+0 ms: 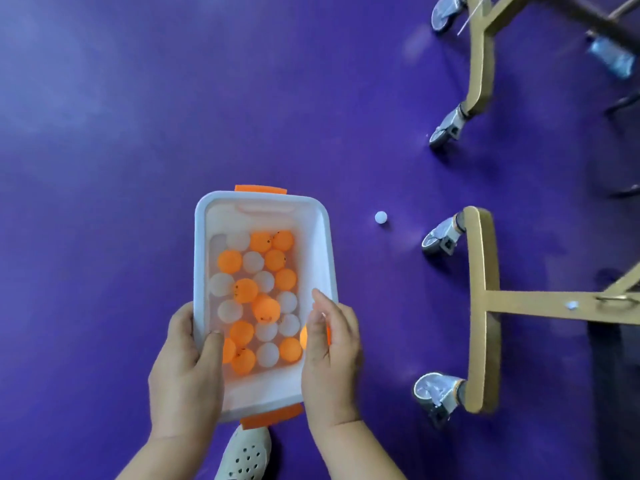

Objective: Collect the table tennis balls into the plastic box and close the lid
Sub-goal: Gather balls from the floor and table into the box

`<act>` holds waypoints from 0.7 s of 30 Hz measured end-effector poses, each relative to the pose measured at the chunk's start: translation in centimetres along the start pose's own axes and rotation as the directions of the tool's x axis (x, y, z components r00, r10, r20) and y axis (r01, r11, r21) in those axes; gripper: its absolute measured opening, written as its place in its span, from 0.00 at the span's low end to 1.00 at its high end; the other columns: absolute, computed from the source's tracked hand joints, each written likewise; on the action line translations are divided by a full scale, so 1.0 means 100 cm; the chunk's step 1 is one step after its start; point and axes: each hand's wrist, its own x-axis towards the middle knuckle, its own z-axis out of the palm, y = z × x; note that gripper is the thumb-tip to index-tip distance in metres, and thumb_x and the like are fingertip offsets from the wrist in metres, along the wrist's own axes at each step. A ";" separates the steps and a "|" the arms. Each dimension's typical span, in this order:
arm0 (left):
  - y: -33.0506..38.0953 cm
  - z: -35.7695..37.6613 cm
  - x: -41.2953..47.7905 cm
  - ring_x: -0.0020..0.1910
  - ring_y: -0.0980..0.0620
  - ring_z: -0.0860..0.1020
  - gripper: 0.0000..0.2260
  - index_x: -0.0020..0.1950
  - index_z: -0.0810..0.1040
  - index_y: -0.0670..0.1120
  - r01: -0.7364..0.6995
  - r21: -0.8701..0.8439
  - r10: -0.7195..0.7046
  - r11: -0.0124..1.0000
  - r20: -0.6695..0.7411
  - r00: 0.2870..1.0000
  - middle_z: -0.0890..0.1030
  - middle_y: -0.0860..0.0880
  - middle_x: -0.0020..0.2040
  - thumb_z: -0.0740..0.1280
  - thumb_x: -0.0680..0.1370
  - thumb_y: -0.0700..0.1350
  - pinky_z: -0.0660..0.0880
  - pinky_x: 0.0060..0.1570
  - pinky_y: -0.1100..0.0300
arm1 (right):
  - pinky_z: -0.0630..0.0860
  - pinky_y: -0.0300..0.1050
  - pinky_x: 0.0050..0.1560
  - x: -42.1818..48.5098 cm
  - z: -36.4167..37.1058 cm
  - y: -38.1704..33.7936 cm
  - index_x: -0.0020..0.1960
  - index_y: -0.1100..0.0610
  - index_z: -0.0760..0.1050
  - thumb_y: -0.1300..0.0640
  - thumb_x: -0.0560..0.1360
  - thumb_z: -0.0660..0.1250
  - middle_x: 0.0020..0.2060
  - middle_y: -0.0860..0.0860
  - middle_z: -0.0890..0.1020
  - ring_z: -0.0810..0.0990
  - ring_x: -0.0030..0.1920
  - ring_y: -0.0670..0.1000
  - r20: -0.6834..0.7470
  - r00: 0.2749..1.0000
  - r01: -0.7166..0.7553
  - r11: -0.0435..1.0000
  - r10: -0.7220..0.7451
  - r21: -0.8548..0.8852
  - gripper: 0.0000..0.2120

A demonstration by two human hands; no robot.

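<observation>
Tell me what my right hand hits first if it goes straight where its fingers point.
Probably the right wall of the plastic box: the right hand points along that rim toward the far end. The white ball lies off to the right, out of line. Depth is unclear.

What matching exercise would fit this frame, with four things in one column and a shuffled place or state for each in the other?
Things
1. box
2. white ball
3. left hand
4. right hand

Places or states
A. lies on the purple floor, near a wheel
B. grips the box's side wall
C. holds an orange ball
D. lid off, many balls inside

Pairs: 1-D, 2-A, 3-B, 4-C
</observation>
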 end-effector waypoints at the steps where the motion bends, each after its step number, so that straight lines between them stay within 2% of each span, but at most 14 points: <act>1: 0.008 0.003 0.002 0.39 0.60 0.73 0.13 0.55 0.69 0.61 -0.005 -0.020 0.005 1.000 -0.002 1.000 0.77 0.60 0.40 0.62 0.77 0.42 0.68 0.36 0.54 | 0.75 0.38 0.51 0.009 -0.001 -0.005 0.57 0.48 0.79 0.35 0.75 0.55 0.50 0.37 0.75 0.77 0.51 0.41 0.004 1.000 0.031 0.999 -0.031 -0.016 0.23; 4: 0.028 0.013 0.014 0.38 0.56 0.73 0.14 0.60 0.70 0.58 0.010 -0.043 -0.011 0.999 -0.008 1.000 0.76 0.61 0.40 0.62 0.77 0.42 0.66 0.36 0.54 | 0.75 0.37 0.52 0.041 -0.002 -0.017 0.53 0.42 0.77 0.34 0.74 0.55 0.51 0.35 0.73 0.76 0.51 0.42 0.042 0.996 0.086 0.995 -0.084 -0.040 0.19; 6: 0.037 0.020 0.028 0.40 0.53 0.75 0.14 0.60 0.70 0.58 0.018 -0.050 -0.019 0.999 -0.013 1.000 0.76 0.61 0.41 0.62 0.77 0.43 0.66 0.37 0.55 | 0.74 0.36 0.51 0.063 0.000 -0.022 0.53 0.46 0.78 0.36 0.75 0.57 0.51 0.37 0.74 0.76 0.51 0.43 0.072 0.990 0.125 0.990 -0.120 -0.069 0.19; 8: 0.046 0.028 0.041 0.40 0.58 0.74 0.13 0.57 0.69 0.60 0.029 -0.077 -0.029 0.997 -0.007 1.000 0.77 0.60 0.41 0.62 0.78 0.43 0.68 0.36 0.60 | 0.73 0.33 0.52 0.084 -0.001 -0.022 0.53 0.49 0.79 0.41 0.75 0.58 0.51 0.38 0.75 0.76 0.52 0.44 0.058 0.989 0.141 0.984 -0.136 -0.104 0.17; 10: 0.054 0.035 0.061 0.40 0.58 0.74 0.12 0.57 0.69 0.60 0.051 -0.102 -0.051 0.993 0.006 0.999 0.77 0.60 0.41 0.62 0.78 0.44 0.68 0.37 0.58 | 0.71 0.29 0.51 0.114 -0.001 -0.020 0.50 0.47 0.78 0.46 0.75 0.58 0.50 0.40 0.76 0.76 0.51 0.43 -0.010 0.994 0.105 0.987 -0.107 -0.118 0.12; 12: 0.064 0.042 0.086 0.41 0.50 0.74 0.13 0.59 0.70 0.58 0.073 -0.116 -0.071 0.991 0.016 0.997 0.77 0.59 0.41 0.62 0.78 0.44 0.68 0.40 0.52 | 0.70 0.26 0.47 0.147 0.000 -0.016 0.46 0.43 0.77 0.51 0.76 0.60 0.48 0.41 0.77 0.77 0.50 0.40 -0.084 0.996 0.010 0.993 -0.020 -0.118 0.07; 13: 0.067 0.045 0.096 0.42 0.48 0.75 0.13 0.59 0.70 0.58 0.089 -0.113 -0.087 0.990 0.023 0.996 0.77 0.59 0.41 0.62 0.78 0.44 0.68 0.41 0.51 | 0.70 0.26 0.46 0.162 0.000 -0.011 0.46 0.43 0.77 0.55 0.77 0.61 0.48 0.42 0.78 0.77 0.49 0.39 -0.107 0.993 -0.063 0.991 0.050 -0.117 0.09; 15: 0.073 0.050 0.116 0.42 0.49 0.75 0.12 0.59 0.70 0.58 0.112 -0.096 -0.112 0.989 0.008 0.994 0.77 0.59 0.42 0.62 0.78 0.45 0.69 0.40 0.52 | 0.72 0.30 0.45 0.194 -0.001 0.003 0.45 0.45 0.78 0.59 0.78 0.60 0.49 0.45 0.79 0.78 0.49 0.41 -0.156 0.969 -0.211 0.970 0.191 -0.124 0.11; 17: 0.081 0.054 0.133 0.38 0.56 0.73 0.10 0.55 0.69 0.59 0.125 -0.087 -0.126 0.988 -0.007 0.992 0.77 0.59 0.40 0.61 0.78 0.44 0.68 0.36 0.56 | 0.75 0.41 0.49 0.222 0.002 0.025 0.44 0.47 0.77 0.60 0.78 0.59 0.49 0.49 0.80 0.79 0.50 0.47 -0.202 0.941 -0.302 0.943 0.272 -0.140 0.12; 19: 0.086 0.062 0.152 0.38 0.59 0.73 0.10 0.53 0.68 0.59 0.132 -0.067 -0.133 0.989 -0.008 0.991 0.77 0.57 0.39 0.61 0.78 0.44 0.67 0.34 0.61 | 0.77 0.52 0.53 0.249 0.006 0.051 0.42 0.47 0.76 0.60 0.77 0.58 0.48 0.51 0.81 0.79 0.50 0.53 -0.238 0.911 -0.381 0.908 0.337 -0.172 0.12; 21: 0.088 0.073 0.170 0.38 0.57 0.74 0.09 0.53 0.70 0.58 0.139 -0.037 -0.140 0.990 -0.007 0.990 0.77 0.55 0.39 0.60 0.78 0.44 0.68 0.34 0.59 | 0.77 0.54 0.51 0.277 0.010 0.079 0.40 0.45 0.74 0.59 0.77 0.57 0.46 0.52 0.80 0.78 0.48 0.55 -0.238 0.888 -0.448 0.856 0.393 -0.260 0.12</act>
